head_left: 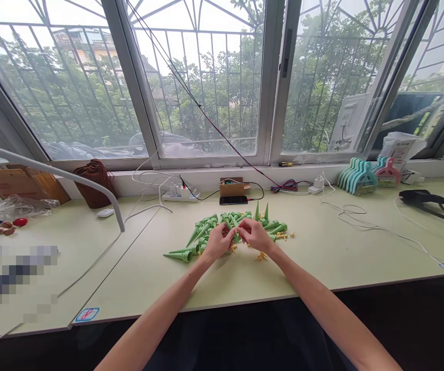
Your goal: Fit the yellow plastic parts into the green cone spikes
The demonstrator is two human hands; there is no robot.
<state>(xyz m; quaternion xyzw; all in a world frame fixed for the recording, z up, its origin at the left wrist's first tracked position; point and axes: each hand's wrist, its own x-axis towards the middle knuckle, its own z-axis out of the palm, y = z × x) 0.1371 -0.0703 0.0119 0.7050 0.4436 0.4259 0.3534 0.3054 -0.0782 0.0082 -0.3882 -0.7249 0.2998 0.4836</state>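
Observation:
My left hand [220,241] and my right hand [256,234] meet over a heap of green plastic plant-watering spikes [206,226]. A green spike [227,221] slants up from the fingers of my left hand, which are closed around its lower part. The thumb and fingertips of my right hand are pinched together right beside it; whatever small piece is in them is hidden. Small yellow plastic pieces [261,256] lie on the table below my right hand, with others [281,236] to its right. Two spikes [266,211] stand point up behind my right hand.
A phone [233,200] lies behind the heap, before a small cardboard box [232,188]. Power strips and cables [179,193] run along the windowsill. Teal plastic hangers [357,176] and black glasses [434,201] are at right. A white curved tube [90,180] crosses the left.

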